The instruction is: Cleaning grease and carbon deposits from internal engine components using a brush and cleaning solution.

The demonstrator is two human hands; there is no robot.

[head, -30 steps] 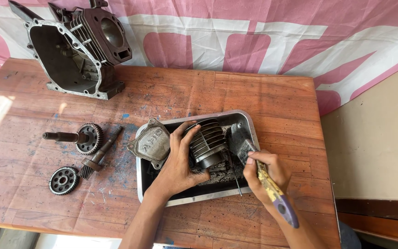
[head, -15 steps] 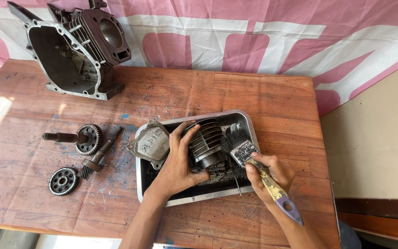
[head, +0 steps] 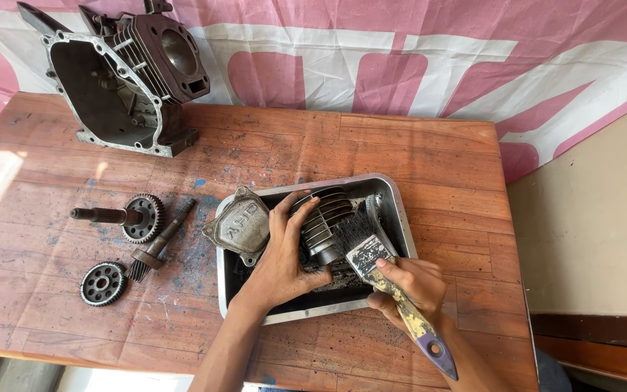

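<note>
A metal tray (head: 399, 218) sits on the wooden table. In it lies a dark finned engine part (head: 324, 221). My left hand (head: 281, 258) grips that finned part from the left side. My right hand (head: 411, 287) holds a worn paintbrush (head: 379, 272) with a purple-tipped handle. Its dark bristles touch the right side of the finned part. A grey metal cover (head: 241, 225) leans on the tray's left rim, beside my left hand.
A large engine crankcase (head: 128, 80) stands at the table's back left. A geared shaft (head: 121, 216), a second toothed shaft (head: 157, 243) and a small sprocket (head: 102, 283) lie left of the tray. A pink and white banner (head: 400, 65) hangs behind.
My right hand has brought the brush up and leftward, from the tray's right edge onto the finned part. My left hand has kept its grip.
</note>
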